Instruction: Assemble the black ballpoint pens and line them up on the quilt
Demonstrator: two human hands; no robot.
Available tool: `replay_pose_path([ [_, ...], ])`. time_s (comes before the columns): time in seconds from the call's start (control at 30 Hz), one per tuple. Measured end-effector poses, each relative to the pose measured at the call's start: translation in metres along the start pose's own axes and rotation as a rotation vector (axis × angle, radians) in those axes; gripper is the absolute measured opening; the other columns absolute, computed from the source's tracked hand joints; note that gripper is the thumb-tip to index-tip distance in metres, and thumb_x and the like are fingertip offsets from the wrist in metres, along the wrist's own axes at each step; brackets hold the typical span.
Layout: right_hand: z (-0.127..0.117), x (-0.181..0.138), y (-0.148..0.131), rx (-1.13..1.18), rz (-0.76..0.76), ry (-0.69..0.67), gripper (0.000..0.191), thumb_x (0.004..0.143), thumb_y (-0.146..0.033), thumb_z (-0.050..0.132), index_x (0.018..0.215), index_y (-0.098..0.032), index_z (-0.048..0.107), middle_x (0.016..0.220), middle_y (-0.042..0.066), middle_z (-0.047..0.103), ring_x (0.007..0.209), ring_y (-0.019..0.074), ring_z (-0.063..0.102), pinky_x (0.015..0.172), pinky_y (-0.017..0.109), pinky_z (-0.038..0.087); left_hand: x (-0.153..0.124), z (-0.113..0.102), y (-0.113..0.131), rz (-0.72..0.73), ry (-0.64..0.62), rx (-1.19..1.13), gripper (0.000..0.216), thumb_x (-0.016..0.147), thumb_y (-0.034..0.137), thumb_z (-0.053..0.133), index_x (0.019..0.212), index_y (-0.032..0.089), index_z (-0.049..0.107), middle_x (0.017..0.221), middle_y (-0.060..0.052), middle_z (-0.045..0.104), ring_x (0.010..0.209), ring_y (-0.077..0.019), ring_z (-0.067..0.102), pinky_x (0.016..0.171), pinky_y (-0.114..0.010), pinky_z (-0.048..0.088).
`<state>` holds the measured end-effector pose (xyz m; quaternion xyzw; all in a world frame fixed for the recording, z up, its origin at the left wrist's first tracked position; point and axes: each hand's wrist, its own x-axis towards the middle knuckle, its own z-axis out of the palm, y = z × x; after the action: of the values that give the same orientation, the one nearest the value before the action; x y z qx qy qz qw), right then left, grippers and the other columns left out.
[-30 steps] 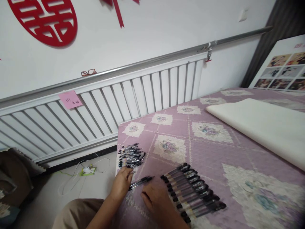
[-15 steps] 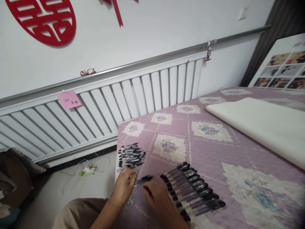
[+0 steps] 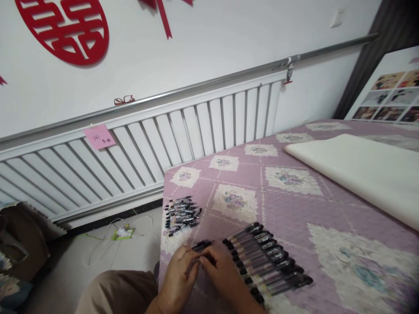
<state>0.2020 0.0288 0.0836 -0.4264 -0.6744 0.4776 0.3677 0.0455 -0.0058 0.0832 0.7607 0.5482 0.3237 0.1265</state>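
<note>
L hand (image 3: 178,279) + R hand (image 3: 222,272): fingers clamped on pen (image 3: 202,245) nr bed (image 3: 284,205) edge. We judge: slip = pen falls; R wrist may scatter pen row (image 3: 268,264).

Black-capped pens (image 3: 266,261) on a mauve, floral-patterned bedspread (image 3: 294,205); red paper-cut emblem (image 3: 63,28) above a white radiator cover (image 3: 147,144).

Bare left hand (image 3: 179,280) and right hand (image 3: 220,273), bare forearms, khaki-brown trousers (image 3: 114,293) on one knee.
</note>
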Motion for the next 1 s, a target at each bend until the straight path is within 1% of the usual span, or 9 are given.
replay_pose_path([
  [0.1,-0.002,0.002,0.002,0.062,0.020,0.074,0.016,0.078,-0.031,0.052,0.076,-0.019,0.063,0.076,0.003,0.066,0.075,0.0178,0.059,0.070,0.028,0.043,-0.001,0.002,-0.011,-0.013,0.011,0.122,0.030,0.082,0.013,0.048,0.108,0.023,0.058,0.098,-0.007,0.060,0.092,-0.0205,0.055,0.082,-0.035,0.047],
  [0.17,-0.003,0.004,0.005,0.140,0.057,0.128,0.018,0.076,-0.035,0.054,0.075,-0.019,0.062,0.072,0.002,0.065,0.070,0.0173,0.058,0.065,0.027,0.043,0.000,0.003,-0.019,-0.037,0.010,0.225,0.027,0.082,0.015,0.049,0.105,0.022,0.061,0.097,-0.007,0.061,0.092,-0.0218,0.055,0.082,-0.037,0.046],
  [0.27,-0.004,0.007,0.008,0.309,0.135,0.195,0.022,0.074,-0.040,0.056,0.078,-0.019,0.061,0.063,-0.001,0.059,0.059,0.0151,0.053,0.055,0.025,0.041,0.001,0.005,-0.028,-0.078,-0.035,0.332,0.021,0.082,0.017,0.050,0.097,0.021,0.064,0.094,-0.007,0.060,0.090,-0.0223,0.055,0.080,-0.035,0.045],
  [0.37,-0.006,0.009,0.007,0.430,0.175,0.262,0.028,0.070,-0.045,0.060,0.079,-0.019,0.059,0.058,-0.003,0.055,0.053,0.0134,0.049,0.051,0.024,0.039,0.003,0.007,-0.029,-0.111,-0.064,0.392,0.018,0.082,0.019,0.051,0.093,0.021,0.065,0.091,-0.007,0.060,0.088,-0.0225,0.054,0.078,-0.034,0.043],
  [0.5,-0.011,0.010,0.004,0.507,0.186,0.329,0.034,0.066,-0.050,0.064,0.078,-0.018,0.059,0.058,-0.003,0.053,0.053,0.0128,0.048,0.051,0.024,0.039,0.007,0.011,-0.025,-0.127,-0.075,0.425,0.021,0.082,0.020,0.051,0.097,0.022,0.064,0.088,-0.007,0.058,0.086,-0.0230,0.053,0.076,-0.034,0.041],
  [0.6,-0.013,0.009,0.004,0.560,0.185,0.333,0.034,0.069,-0.049,0.063,0.080,-0.018,0.059,0.060,-0.003,0.054,0.054,0.0120,0.048,0.052,0.024,0.040,0.009,0.013,-0.024,-0.139,-0.072,0.377,0.022,0.082,0.018,0.050,0.097,0.022,0.064,0.087,-0.007,0.057,0.087,-0.0224,0.053,0.077,-0.033,0.042],
  [0.77,-0.014,0.006,0.004,0.594,0.172,0.280,0.031,0.073,-0.049,0.060,0.076,-0.018,0.058,0.060,-0.002,0.055,0.054,0.0118,0.048,0.052,0.024,0.040,0.003,0.012,-0.031,-0.162,-0.058,0.232,0.017,0.080,0.016,0.048,0.088,0.020,0.063,0.087,-0.007,0.059,0.087,-0.0223,0.054,0.079,-0.034,0.043],
  [0.87,-0.014,0.005,0.003,0.605,0.186,0.283,0.032,0.070,-0.049,0.063,0.078,-0.018,0.059,0.059,-0.003,0.055,0.053,0.0116,0.049,0.052,0.024,0.040,-0.007,0.007,-0.034,-0.188,-0.020,0.095,0.015,0.082,0.019,0.045,0.086,0.020,0.059,0.090,-0.007,0.061,0.088,-0.0214,0.055,0.080,-0.034,0.044],
  [1.0,-0.014,0.007,0.003,0.601,0.199,0.311,0.035,0.064,-0.050,0.067,0.077,-0.018,0.059,0.059,-0.004,0.055,0.052,0.0114,0.049,0.051,0.024,0.041,-0.025,0.000,-0.031,-0.291,0.010,-0.074,0.017,0.088,0.028,0.040,0.089,0.021,0.056,0.087,-0.005,0.062,0.082,-0.0189,0.058,0.076,-0.031,0.047],
])
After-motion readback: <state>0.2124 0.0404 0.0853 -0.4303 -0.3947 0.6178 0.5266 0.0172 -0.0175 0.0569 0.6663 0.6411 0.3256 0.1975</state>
